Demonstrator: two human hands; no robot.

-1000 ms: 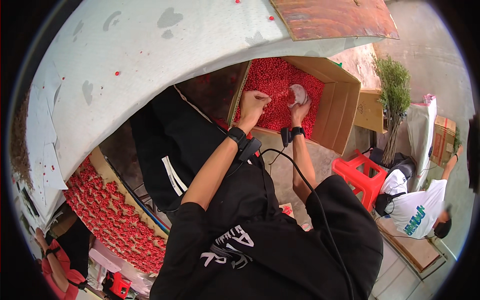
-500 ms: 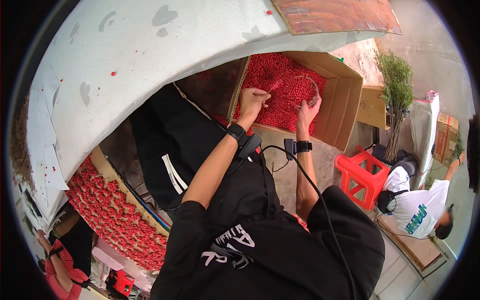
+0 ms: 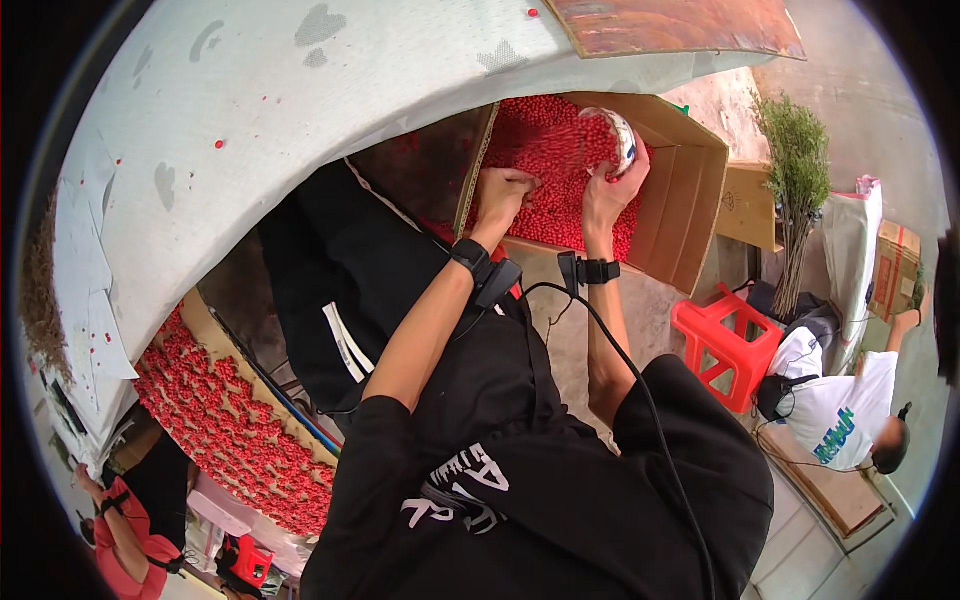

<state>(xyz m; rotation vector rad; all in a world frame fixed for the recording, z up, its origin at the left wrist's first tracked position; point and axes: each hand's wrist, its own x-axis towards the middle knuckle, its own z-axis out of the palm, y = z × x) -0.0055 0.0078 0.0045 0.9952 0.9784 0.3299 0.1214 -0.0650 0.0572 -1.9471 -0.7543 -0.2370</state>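
Right hand (image 3: 618,190) grips the bowl (image 3: 622,135), apparently pouring berries (image 3: 565,145) leftward into the box (image 3: 683,200)! Left hand (image 3: 503,195) curled, contents unclear; next tilt wants steadiness.

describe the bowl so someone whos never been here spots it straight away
Beside the pale-covered table, find the open cardboard box holding small red balls. Over the box, the person's right hand grips a tilted bowl. Its white outside with dark marks sets it apart from the red balls and brown cardboard.

Bare forearms (image 3: 425,335) stretched forward, left hand (image 3: 503,195) with fingers drawn together, right hand (image 3: 617,190) curled in a grip.
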